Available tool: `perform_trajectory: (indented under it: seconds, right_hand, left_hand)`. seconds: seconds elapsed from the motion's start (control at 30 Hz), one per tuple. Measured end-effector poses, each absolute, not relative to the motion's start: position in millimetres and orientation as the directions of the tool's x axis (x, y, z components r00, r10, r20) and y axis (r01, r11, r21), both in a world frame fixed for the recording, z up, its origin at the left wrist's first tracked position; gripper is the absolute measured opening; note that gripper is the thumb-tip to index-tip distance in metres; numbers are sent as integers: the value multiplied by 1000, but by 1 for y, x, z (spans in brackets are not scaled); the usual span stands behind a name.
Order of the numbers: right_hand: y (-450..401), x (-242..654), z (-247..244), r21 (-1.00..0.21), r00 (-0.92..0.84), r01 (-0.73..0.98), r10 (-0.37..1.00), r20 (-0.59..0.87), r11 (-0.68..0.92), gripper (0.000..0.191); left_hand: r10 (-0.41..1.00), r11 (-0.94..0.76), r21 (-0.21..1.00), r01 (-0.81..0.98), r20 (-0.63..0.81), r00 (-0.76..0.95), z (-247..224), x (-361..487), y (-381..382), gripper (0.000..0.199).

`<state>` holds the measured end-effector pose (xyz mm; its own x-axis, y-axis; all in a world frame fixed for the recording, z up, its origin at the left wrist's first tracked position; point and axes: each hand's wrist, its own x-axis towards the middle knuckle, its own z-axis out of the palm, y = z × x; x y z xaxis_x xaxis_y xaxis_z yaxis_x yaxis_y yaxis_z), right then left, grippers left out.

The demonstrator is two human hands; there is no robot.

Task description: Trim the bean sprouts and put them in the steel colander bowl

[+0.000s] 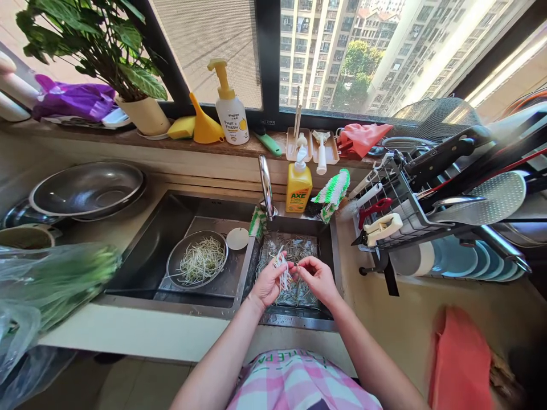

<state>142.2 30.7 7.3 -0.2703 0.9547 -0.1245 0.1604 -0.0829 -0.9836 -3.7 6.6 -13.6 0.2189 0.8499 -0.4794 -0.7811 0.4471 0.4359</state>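
Observation:
A bunch of white bean sprouts (282, 275) lies in my left hand (269, 283), whose fingers curl around it above the right sink basin. My right hand (317, 277) is beside it, thumb and fingertips pinched together at the edge of the bunch; what lies in that pinch is too small to make out. Beneath both hands, more bean sprouts float in the water of the right basin (335, 256). In the left basin (147, 250) stands a round metal strainer bowl (171, 267) with a heap of bean sprouts (203, 260) in it.
A faucet (265, 185) rises behind the basins, near a yellow detergent bottle (299, 188). On the right stands a dish rack (410, 199) with knives and utensils. A wok (88, 188) and bagged greens (81, 285) occupy the left counter.

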Motion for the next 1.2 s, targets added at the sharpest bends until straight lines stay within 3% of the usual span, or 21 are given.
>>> perform_trajectory:
  seconds: [0.13,0.3,0.43,0.6,1.0,1.2]
  right_hand:
    - [44,137,7,-966,-211,249,969,-127,-72,15]
    - [47,132,1,-958,-300,138,912,-282,-251,25]
    - [35,135,7,-970,-254,238,960,-115,-53,24]
    - [19,137,14,-827,-343,518,939,33,219,14]
    - [19,128,-4,-715,-195,688,981,-19,123,12]
    - [22,127,-2,-768,-216,630,976,-33,113,14]
  left_hand:
    - [849,500,478,-722,-433,301,-11,3,3,46]
    - [845,480,488,-729,-481,235,-16,5,5,46]
    - [849,425,506,-751,-511,136,-15,4,9,48]
    - [857,325,619,-715,-512,-53,-8,10,11,50]
    - [843,325,613,-720,-534,-74,-13,20,10,48]
    - [858,354,567,-743,-514,16,-10,17,9,49]
